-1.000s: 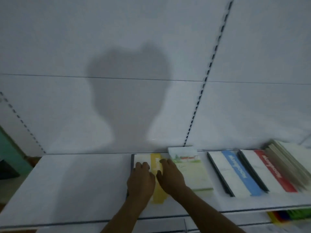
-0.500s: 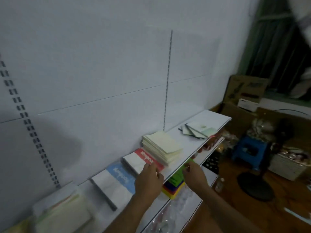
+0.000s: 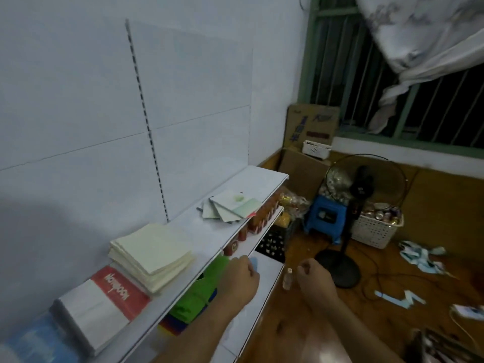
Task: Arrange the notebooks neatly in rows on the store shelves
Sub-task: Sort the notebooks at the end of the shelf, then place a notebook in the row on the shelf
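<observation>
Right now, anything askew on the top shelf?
Yes. The few notebooks near the shelf's far end lie fanned out at different angles, overlapping, not squared like the pale stack and red-banded notebook. Both hands hold nothing.

Red-banded notebook, cream stack beside it, fanned green notebooks farther along white shelf.
</observation>
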### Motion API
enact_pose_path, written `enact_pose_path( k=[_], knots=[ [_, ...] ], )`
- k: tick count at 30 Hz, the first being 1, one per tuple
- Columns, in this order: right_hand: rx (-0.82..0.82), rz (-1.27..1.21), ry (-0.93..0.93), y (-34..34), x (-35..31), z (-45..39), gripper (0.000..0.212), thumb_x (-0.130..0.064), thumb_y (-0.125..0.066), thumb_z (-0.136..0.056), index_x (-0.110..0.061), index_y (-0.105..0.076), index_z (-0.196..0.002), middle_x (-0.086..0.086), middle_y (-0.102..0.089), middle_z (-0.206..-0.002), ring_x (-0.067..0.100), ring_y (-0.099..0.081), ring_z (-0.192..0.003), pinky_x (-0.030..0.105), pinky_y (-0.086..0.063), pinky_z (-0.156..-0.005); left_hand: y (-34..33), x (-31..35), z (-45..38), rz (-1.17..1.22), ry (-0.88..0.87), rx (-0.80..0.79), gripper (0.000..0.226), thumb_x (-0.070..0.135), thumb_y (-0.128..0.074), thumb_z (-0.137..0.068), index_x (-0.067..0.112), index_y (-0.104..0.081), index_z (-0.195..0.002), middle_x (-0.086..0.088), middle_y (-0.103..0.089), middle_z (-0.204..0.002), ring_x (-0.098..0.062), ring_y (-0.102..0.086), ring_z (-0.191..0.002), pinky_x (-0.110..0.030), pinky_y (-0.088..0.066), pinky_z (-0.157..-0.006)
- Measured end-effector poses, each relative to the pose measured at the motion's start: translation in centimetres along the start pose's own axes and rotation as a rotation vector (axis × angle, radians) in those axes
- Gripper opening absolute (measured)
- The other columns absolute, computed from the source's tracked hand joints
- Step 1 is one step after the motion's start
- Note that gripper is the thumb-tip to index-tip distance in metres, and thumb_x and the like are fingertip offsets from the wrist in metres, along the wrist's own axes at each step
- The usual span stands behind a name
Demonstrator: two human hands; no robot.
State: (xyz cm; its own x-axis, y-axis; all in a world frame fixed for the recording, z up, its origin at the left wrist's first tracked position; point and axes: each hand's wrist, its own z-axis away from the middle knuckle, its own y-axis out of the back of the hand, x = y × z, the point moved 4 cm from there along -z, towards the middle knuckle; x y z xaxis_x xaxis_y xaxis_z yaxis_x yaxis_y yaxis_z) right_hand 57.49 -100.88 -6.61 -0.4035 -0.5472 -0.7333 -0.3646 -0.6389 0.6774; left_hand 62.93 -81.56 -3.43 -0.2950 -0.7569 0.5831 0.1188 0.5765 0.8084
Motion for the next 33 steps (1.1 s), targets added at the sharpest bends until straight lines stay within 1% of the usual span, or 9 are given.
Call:
enact_pose_path(
  k=[3,12,16,19,22,25,28,31,33],
  knots=[
    [-0.005,0.023,-0.044,0.3,1.5,-4.0,0.009,-0.024,-0.051,-0.093,-0.019,-0.056,-0.097,-0.002,-0.063,-0.081,0.014,-0.060,-0.069,0.028,-0.048,-0.059,-2.4,0.9,-4.4,-0.052,0.006,-0.044,0.012,0.033,-0.048,-0.091,0.023,-0.049,-0.084,0.004,-0.052,-0.085,-0.016,-0.053,-0.076,-0.029,-0.041,-0.063],
    [-0.045,0.152,-0.050,-0.4,-1.2,-20.2,0.008,-0.022,-0.048,-0.095,-0.017,-0.053,-0.097,0.000,-0.063,-0.083,0.017,-0.062,-0.070,0.034,-0.052,-0.062,-6.4,0.9,-20.8,0.061,0.112,-0.080,0.017,0.031,-0.052,-0.091,0.021,-0.054,-0.104,0.000,-0.058,-0.108,-0.019,-0.058,-0.096,-0.029,-0.042,-0.075],
    [-0.164,0.210,0.024,-3.1,-3.6,-25.8,0.010,-0.020,-0.048,-0.095,-0.012,-0.054,-0.098,0.000,-0.060,-0.088,0.014,-0.057,-0.074,0.028,-0.051,-0.067,-6.4,-1.5,-26.7,0.055,0.211,-0.054,0.024,0.034,-0.050,-0.091,0.018,-0.052,-0.108,-0.003,-0.058,-0.111,-0.023,-0.058,-0.102,-0.034,-0.050,-0.080],
    [-0.247,0.172,0.075,-5.6,-5.4,-28.8,0.015,-0.023,-0.048,-0.095,-0.011,-0.057,-0.095,0.007,-0.062,-0.087,0.021,-0.059,-0.075,0.036,-0.051,-0.068,-6.3,-4.0,-29.5,0.013,0.349,0.009,0.032,0.035,-0.050,-0.090,0.015,-0.050,-0.115,-0.005,-0.054,-0.117,-0.025,-0.052,-0.110,-0.037,-0.049,-0.085],
    [-0.323,0.183,0.198,-8.1,-7.8,-32.9,0.020,-0.023,-0.047,-0.096,-0.010,-0.063,-0.097,0.005,-0.064,-0.088,0.012,-0.057,-0.070,0.021,-0.043,-0.057,-6.0,-6.5,-32.1,-0.029,0.483,0.094,0.038,0.035,-0.049,-0.088,0.013,-0.050,-0.119,-0.008,-0.053,-0.121,-0.025,-0.050,-0.112,-0.037,-0.048,-0.089],
    [-0.370,0.205,0.274,-11.0,-9.4,-37.1,0.033,-0.027,-0.048,-0.095,-0.008,-0.062,-0.118,0.009,-0.064,-0.113,0.019,-0.061,-0.094,0.025,-0.048,-0.079,-5.8,-8.6,-33.4,-0.070,0.629,0.131,0.042,0.038,-0.049,-0.088,0.011,-0.049,-0.121,-0.009,-0.050,-0.123,-0.027,-0.045,-0.117,-0.038,-0.047,-0.087],
    [-0.417,0.305,0.277,-13.9,-10.1,-40.0,0.055,-0.037,-0.046,-0.095,-0.010,-0.035,-0.143,0.014,-0.045,-0.138,0.028,-0.044,-0.126,0.036,-0.038,-0.104,-6.4,-9.6,-33.8,-0.145,0.714,0.068,0.045,0.047,-0.044,-0.092,0.012,-0.052,-0.120,-0.008,-0.049,-0.127,-0.027,-0.040,-0.122,-0.042,-0.045,-0.093],
    [-0.504,0.292,0.259,-16.2,-10.3,-42.3,0.067,-0.042,-0.043,-0.096,-0.007,-0.021,-0.148,0.017,-0.039,-0.142,0.032,-0.040,-0.129,0.038,-0.037,-0.104,-7.6,-9.0,-34.8,-0.219,0.780,0.019,0.053,0.056,-0.045,-0.089,0.016,-0.053,-0.123,-0.007,-0.039,-0.135,-0.027,-0.029,-0.130,-0.043,-0.036,-0.098],
    [-0.577,0.305,0.275,-17.3,-9.6,-42.9,0.061,-0.040,-0.044,-0.095,-0.003,-0.031,-0.142,0.019,-0.045,-0.134,0.032,-0.046,-0.122,0.034,-0.041,-0.098,-8.6,-8.2,-35.5,-0.250,0.809,0.012,0.059,0.060,-0.049,-0.086,0.017,-0.051,-0.126,-0.007,-0.033,-0.140,-0.028,-0.023,-0.134,-0.045,-0.031,-0.101]
  ],
)
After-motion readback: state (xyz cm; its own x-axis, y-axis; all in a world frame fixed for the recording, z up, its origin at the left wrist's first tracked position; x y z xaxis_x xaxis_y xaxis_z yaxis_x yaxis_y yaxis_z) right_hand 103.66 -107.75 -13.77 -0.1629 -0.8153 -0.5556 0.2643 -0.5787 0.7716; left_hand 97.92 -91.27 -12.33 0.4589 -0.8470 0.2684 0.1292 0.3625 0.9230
